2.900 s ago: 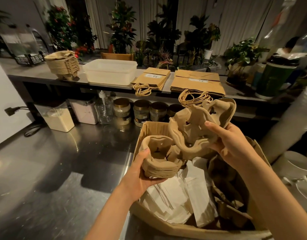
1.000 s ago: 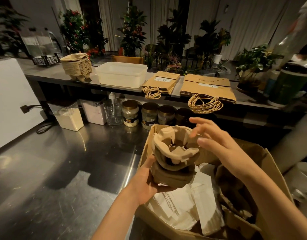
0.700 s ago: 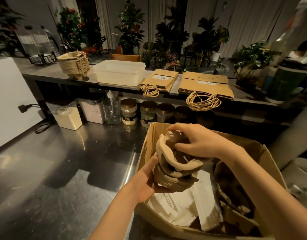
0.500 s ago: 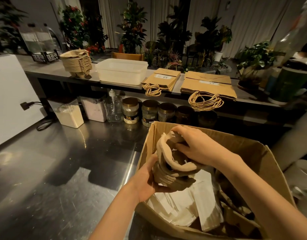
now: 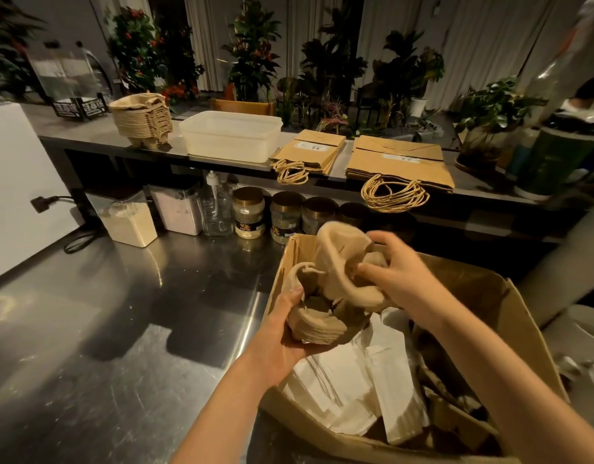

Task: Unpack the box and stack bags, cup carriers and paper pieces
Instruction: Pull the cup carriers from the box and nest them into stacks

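An open cardboard box [image 5: 489,296] stands on the steel counter at the lower right. White paper pieces [image 5: 359,380] and brown items lie inside it. Over the box my left hand [image 5: 282,333] grips a small stack of pulp cup carriers [image 5: 322,324] from below. My right hand [image 5: 396,272] grips a tilted carrier [image 5: 339,262] on top of that stack. On the back shelf stand a taller carrier stack [image 5: 141,120] and two piles of brown paper bags [image 5: 310,152], [image 5: 399,162].
A white plastic tub [image 5: 232,133] sits on the shelf between the carrier stack and the bags. Jars [image 5: 248,212], a pump bottle and powder containers line the counter's back edge. Bare steel counter [image 5: 105,329] spreads to the left. White cups stand at the far right.
My right hand brought a loose carrier down onto the stack in my left hand and pressed it in. Now it tilts that top carrier up to the right.
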Action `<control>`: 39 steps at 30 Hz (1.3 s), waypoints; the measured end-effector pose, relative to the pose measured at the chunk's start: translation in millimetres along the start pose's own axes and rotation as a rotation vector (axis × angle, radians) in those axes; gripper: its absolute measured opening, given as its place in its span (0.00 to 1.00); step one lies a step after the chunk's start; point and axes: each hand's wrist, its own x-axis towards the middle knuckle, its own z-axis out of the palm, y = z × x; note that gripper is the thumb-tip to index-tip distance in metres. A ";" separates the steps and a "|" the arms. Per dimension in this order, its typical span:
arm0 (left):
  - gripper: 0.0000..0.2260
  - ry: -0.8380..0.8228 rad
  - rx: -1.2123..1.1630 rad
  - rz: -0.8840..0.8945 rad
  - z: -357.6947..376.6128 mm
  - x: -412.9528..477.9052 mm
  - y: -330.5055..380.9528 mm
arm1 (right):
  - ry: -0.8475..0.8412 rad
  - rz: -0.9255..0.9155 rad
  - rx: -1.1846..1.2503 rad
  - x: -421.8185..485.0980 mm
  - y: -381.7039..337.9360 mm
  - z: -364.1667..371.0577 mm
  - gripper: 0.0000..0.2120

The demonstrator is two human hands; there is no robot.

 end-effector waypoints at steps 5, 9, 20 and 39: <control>0.25 -0.033 0.069 0.097 -0.2 -0.8 -1.1 | 0.015 0.060 -0.164 3.4 33.1 44.7 0.16; 0.29 -0.022 0.125 0.051 0.2 -3.5 1.4 | 0.022 0.092 -0.110 -0.7 35.1 53.9 0.20; 0.23 -0.042 0.246 0.030 4.2 -2.9 -2.8 | -0.073 0.074 -0.044 -19.8 44.1 2.3 0.22; 0.18 0.013 0.299 0.032 4.5 0.6 -3.0 | -0.672 0.606 -0.933 -34.7 179.5 -54.9 0.29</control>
